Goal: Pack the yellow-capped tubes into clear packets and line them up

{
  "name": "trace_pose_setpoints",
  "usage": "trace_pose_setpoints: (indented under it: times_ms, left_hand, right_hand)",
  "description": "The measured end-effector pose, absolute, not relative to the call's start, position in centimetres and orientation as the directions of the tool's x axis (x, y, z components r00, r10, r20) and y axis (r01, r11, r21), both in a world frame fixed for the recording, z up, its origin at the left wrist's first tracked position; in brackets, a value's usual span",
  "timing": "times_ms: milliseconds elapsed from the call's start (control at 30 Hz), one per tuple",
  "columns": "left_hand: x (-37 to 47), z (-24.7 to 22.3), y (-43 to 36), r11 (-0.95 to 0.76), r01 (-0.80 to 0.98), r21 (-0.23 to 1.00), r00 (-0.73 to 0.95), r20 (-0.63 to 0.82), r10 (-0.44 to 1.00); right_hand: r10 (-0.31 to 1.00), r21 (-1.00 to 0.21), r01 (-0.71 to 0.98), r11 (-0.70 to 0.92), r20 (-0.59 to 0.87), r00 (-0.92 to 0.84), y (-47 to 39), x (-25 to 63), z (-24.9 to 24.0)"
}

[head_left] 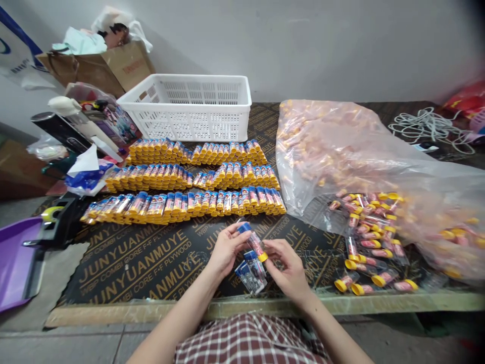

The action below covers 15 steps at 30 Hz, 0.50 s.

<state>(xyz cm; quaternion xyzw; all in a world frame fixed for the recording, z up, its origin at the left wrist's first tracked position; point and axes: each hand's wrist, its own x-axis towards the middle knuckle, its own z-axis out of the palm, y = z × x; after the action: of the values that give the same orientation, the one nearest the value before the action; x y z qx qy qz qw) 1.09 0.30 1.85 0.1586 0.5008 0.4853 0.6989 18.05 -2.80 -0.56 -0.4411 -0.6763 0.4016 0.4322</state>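
Between my two hands is a small clear tube [256, 245] with pinkish contents, a yellow cap at its lower end and a blue label at the top. My left hand [228, 247] pinches the blue-labelled end. The fingers of my right hand [287, 265] close on the yellow cap end. Below the tube, a small pile of blue-and-clear label sleeves [251, 273] lies on the board near its front edge. Beyond my hands, labelled tubes with yellow caps [212, 202] are stacked in three long rows.
A white plastic basket [189, 119] stands behind the rows. To the right, a large translucent bag [333, 136] spills unlabelled tubes [373, 237] onto the board. A tape dispenser [56, 220] and purple dustpan [18, 253] are at left. A coiled white cable [428, 126] lies back right.
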Motion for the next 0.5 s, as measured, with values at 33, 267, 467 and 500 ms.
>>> trace_pose_setpoints:
  times_ms: [33,267,467,500]
  left_hand:
    - [1.2,2.0,0.2,0.505,-0.506,0.699,0.056,-0.557,0.829]
    - [1.7,1.9,-1.0,0.625,-0.393,0.674,0.265,-0.568,0.779]
    - [1.9,2.0,-1.3,0.630,-0.375,0.680,0.295,-0.557,0.777]
    - [1.9,2.1,-1.3,0.633,-0.375,0.677,0.297,-0.560,0.774]
  right_hand:
    - [0.935,-0.907,0.277,0.319,0.252,-0.249,-2.7,18.1,-0.6]
    - [0.854,-0.868,0.267,0.419,0.277,-0.440,-1.6,18.7,0.1]
    - [0.814,-0.898,0.191,0.396,0.247,-0.526,-1.6,18.7,0.2]
    - [0.819,-0.901,0.186,0.392,0.250,-0.517,-1.6,18.7,0.1]
